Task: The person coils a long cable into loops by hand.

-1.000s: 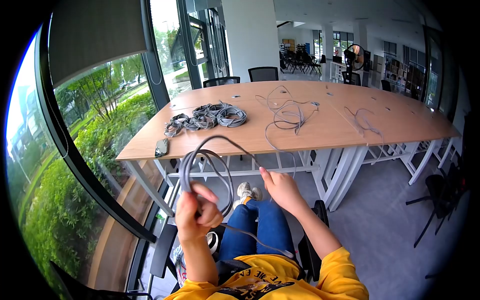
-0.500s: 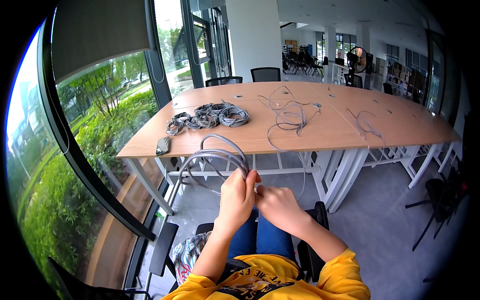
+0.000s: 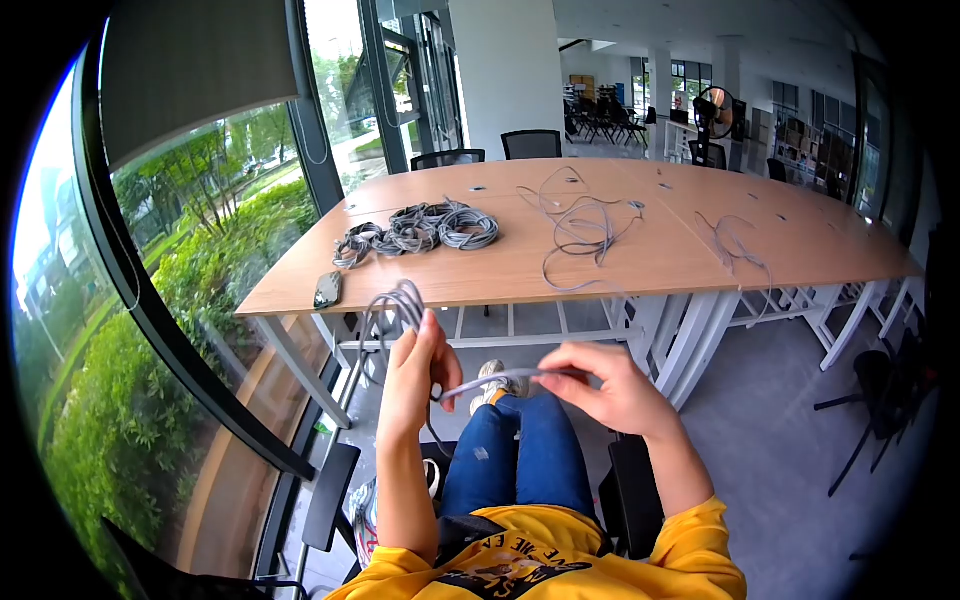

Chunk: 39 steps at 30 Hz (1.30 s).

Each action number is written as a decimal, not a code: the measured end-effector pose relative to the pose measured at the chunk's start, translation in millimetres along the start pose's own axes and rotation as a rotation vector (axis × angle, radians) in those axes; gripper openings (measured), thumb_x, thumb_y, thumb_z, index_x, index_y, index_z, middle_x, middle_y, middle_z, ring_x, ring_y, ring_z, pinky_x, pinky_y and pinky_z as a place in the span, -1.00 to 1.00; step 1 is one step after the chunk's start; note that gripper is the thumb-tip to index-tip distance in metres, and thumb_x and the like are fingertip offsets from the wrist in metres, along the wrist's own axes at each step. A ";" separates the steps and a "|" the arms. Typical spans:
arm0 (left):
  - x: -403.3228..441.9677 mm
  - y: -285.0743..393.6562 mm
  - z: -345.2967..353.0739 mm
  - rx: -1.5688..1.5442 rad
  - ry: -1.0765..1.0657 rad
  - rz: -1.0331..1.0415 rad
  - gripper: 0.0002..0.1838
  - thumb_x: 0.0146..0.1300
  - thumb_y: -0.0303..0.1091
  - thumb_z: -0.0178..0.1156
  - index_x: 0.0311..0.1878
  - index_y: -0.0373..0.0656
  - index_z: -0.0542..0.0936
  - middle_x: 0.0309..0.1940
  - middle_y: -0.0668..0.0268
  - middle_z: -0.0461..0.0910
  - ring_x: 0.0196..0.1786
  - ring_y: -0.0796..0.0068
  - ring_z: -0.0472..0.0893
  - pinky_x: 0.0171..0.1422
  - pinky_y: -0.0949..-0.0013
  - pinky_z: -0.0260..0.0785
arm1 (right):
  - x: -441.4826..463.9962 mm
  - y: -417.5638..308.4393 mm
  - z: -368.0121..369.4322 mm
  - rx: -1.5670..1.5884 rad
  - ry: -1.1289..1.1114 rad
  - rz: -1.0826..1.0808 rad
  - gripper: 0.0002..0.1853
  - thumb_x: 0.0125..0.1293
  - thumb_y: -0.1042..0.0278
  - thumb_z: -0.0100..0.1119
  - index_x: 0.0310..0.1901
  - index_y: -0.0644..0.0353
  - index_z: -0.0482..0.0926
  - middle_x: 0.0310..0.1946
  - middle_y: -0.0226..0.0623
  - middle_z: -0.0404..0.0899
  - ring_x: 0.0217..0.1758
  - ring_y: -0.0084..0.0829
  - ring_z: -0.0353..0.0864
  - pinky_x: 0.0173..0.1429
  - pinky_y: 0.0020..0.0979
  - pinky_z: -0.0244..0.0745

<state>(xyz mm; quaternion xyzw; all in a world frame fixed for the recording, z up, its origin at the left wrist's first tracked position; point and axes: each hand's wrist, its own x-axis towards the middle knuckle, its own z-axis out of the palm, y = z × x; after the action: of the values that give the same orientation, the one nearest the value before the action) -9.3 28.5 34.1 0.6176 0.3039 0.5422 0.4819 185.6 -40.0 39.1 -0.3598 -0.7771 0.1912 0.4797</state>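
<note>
Loops of a grey cable [image 3: 372,325] stand up from my left hand [image 3: 415,372], which is closed round them in front of the table's near edge. To its right, my right hand [image 3: 608,388] pinches the same cable between thumb and fingers. A short length runs almost level between the two hands. Past the hands, coiled grey cables [image 3: 418,229] lie in a row on the wooden table [image 3: 390,290]. Loose cable [image 3: 590,232] spreads in tangled loops at the middle of the table, and one strand reaches its near edge.
A dark phone [image 3: 328,290] rests at the table's near left corner. Another thin cable [image 3: 735,245] lies on the right part. Chair armrests [image 3: 330,497] flank my legs. Black chairs [image 3: 532,145] stand behind the table, and large windows line the left.
My hands came together at the loops, then moved apart. My left hand is back at the left with the loops, and my right hand has drawn a stretch of cable to the right.
</note>
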 end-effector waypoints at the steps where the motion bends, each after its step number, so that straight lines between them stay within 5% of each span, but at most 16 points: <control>1: -1.6 0.2 1.5 -0.115 -0.090 -0.082 -0.60 0.27 -0.08 -0.31 -0.59 -0.13 0.19 -0.88 0.25 0.28 -0.89 0.53 0.23 -0.83 0.57 0.07 | 9.7 -13.8 -2.5 -0.056 0.011 -0.082 -0.90 0.05 0.46 0.09 -0.39 0.29 0.47 -0.57 -0.33 0.44 -0.57 -0.55 0.40 -0.46 -0.56 0.28; 5: -6.4 2.0 -0.2 -0.482 -0.330 -0.169 -0.63 0.27 -0.10 -0.34 -0.57 -0.11 0.17 -0.94 0.25 0.22 -0.96 0.56 0.12 -0.90 0.60 -0.06 | 51.0 -31.0 3.3 -0.371 -0.109 -0.280 -0.87 0.00 0.33 0.08 -0.47 0.20 0.54 -0.64 -0.26 0.44 -0.63 -0.31 0.41 -0.50 -0.40 0.29; 8: -1.5 -8.3 -15.6 -1.024 -0.582 -0.234 -0.60 0.29 -0.07 -0.49 -0.52 -0.11 0.18 -0.99 0.39 0.13 -0.99 0.75 0.00 -0.93 0.69 -0.24 | 66.7 -36.7 10.5 -0.372 -0.066 -0.288 -0.81 -0.02 0.26 0.14 -0.49 0.22 0.49 -0.67 -0.27 0.43 -0.63 -0.33 0.43 -0.48 -0.39 0.30; 12: -3.2 -10.1 -15.6 -1.461 -0.954 -0.101 -0.52 0.28 -0.03 -0.55 -0.41 -0.24 0.24 -0.99 0.44 0.12 -0.98 0.74 -0.02 -0.93 0.69 -0.21 | 66.6 -37.7 19.8 -0.346 -0.056 -0.183 -0.67 -0.06 0.16 0.20 -0.37 0.24 0.41 -0.60 -0.29 0.44 -0.58 -0.37 0.46 -0.43 -0.39 0.34; 14: -6.9 -7.1 -16.0 -1.537 -1.031 -0.055 -0.52 0.28 -0.04 -0.53 -0.41 -0.25 0.24 -0.98 0.44 0.12 -0.98 0.74 -0.01 -0.92 0.69 -0.19 | 65.3 -19.8 22.1 -0.487 0.178 -0.306 -0.51 -0.10 0.08 0.24 -0.28 0.26 0.29 -0.39 -0.21 0.43 -0.41 -0.33 0.48 -0.34 -0.40 0.37; 15: -9.1 -5.2 -14.4 -1.567 -1.047 -0.026 -0.53 0.28 -0.05 -0.52 -0.42 -0.25 0.23 -0.98 0.45 0.11 -0.97 0.73 -0.01 -0.91 0.69 -0.17 | 62.9 -9.4 19.4 -0.512 0.130 -0.274 -0.40 -0.04 0.14 0.21 -0.05 0.31 0.18 -0.16 -0.12 0.35 -0.18 -0.27 0.45 -0.21 -0.41 0.38; 20: -9.2 -10.9 -7.8 -1.573 -1.061 -0.098 -0.55 0.28 -0.05 -0.51 -0.44 -0.22 0.22 -0.98 0.45 0.12 -0.97 0.73 -0.02 -0.91 0.65 -0.23 | 53.3 32.7 32.9 -0.028 -0.115 -0.011 -0.26 0.10 0.39 0.07 0.21 0.23 -0.18 -0.07 -0.09 0.29 -0.02 -0.34 0.38 -0.04 -0.42 0.33; 22: -6.6 -12.9 -15.0 -1.518 -1.016 -0.100 -0.57 0.29 -0.06 -0.52 -0.44 -0.18 0.21 -0.98 0.43 0.13 -0.98 0.73 -0.01 -0.91 0.66 -0.24 | 49.6 26.4 29.5 0.340 -0.267 0.087 -0.39 0.15 0.45 -0.03 0.18 0.26 -0.08 -0.12 -0.13 0.30 -0.15 -0.44 0.44 -0.05 -0.49 0.34; 26: -1.8 -20.1 -21.1 -1.248 -0.741 -0.177 -0.61 0.30 -0.09 -0.54 -0.39 -0.12 0.22 -0.96 0.42 0.15 -0.97 0.73 0.01 -0.90 0.68 -0.24 | 47.9 31.8 23.2 0.326 -0.237 0.235 -0.55 0.19 0.42 -0.08 0.09 0.28 0.10 -0.10 -0.22 0.37 -0.47 -0.57 0.45 -0.33 -0.53 0.42; 28: -3.5 -21.1 -19.0 -1.144 -0.584 -0.264 -0.61 0.30 -0.11 -0.52 -0.33 -0.16 0.26 -0.95 0.45 0.12 -0.96 0.76 0.00 -0.89 0.68 -0.24 | 48.4 32.0 20.6 0.497 -0.146 0.374 -0.64 0.19 0.43 -0.10 0.03 0.32 0.18 -0.20 -0.32 0.42 -0.71 -0.71 0.27 -0.54 -0.63 0.35; 29: -4.7 -18.2 -17.8 -1.100 -0.524 -0.277 -0.61 0.31 -0.13 -0.48 -0.27 -0.18 0.30 -0.94 0.50 0.08 -0.95 0.79 -0.01 -0.87 0.69 -0.23 | 47.6 32.3 20.0 0.537 -0.133 0.345 -0.69 0.19 0.44 -0.10 -0.03 0.33 0.23 -0.41 -0.37 0.45 -0.80 -0.73 0.19 -0.64 -0.65 0.31; 32: -2.1 -21.8 -17.8 -1.025 -0.511 -0.267 -0.62 0.31 -0.16 -0.45 -0.26 -0.21 0.32 -0.93 0.53 0.07 -0.94 0.80 -0.02 -0.85 0.69 -0.22 | 50.0 28.9 7.3 0.625 -0.177 0.431 -0.76 0.19 0.45 -0.09 -0.13 0.37 0.32 -0.60 -0.42 0.39 -0.85 -0.74 0.17 -0.69 -0.66 0.27; 33: -0.8 -23.1 -17.4 -1.003 -0.504 -0.264 -0.61 0.30 -0.16 -0.41 -0.31 -0.25 0.35 -0.93 0.54 0.06 -0.94 0.80 -0.04 -0.84 0.68 -0.22 | 51.3 26.3 4.9 0.599 -0.120 0.440 -0.80 0.19 0.41 -0.10 -0.27 0.42 0.37 -0.82 -0.52 0.19 -0.88 -0.72 0.17 -0.73 -0.64 0.27; 39: 2.1 -21.0 -12.0 -0.767 -0.467 -0.261 -0.58 0.29 -0.11 -0.34 -0.38 -0.27 0.38 -0.93 0.56 0.05 -0.90 0.80 -0.04 -0.80 0.67 -0.21 | 46.9 41.9 -8.7 0.655 -0.087 0.496 -0.74 0.21 0.32 -0.11 -0.38 0.41 0.39 -0.84 -0.56 0.15 -0.90 -0.75 0.09 -0.79 -0.64 0.13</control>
<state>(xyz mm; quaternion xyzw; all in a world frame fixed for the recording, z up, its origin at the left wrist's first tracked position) -17.4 40.9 14.8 0.4568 0.0399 0.3967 0.7952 195.9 22.3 44.7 -0.3561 -0.5842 0.5534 0.4751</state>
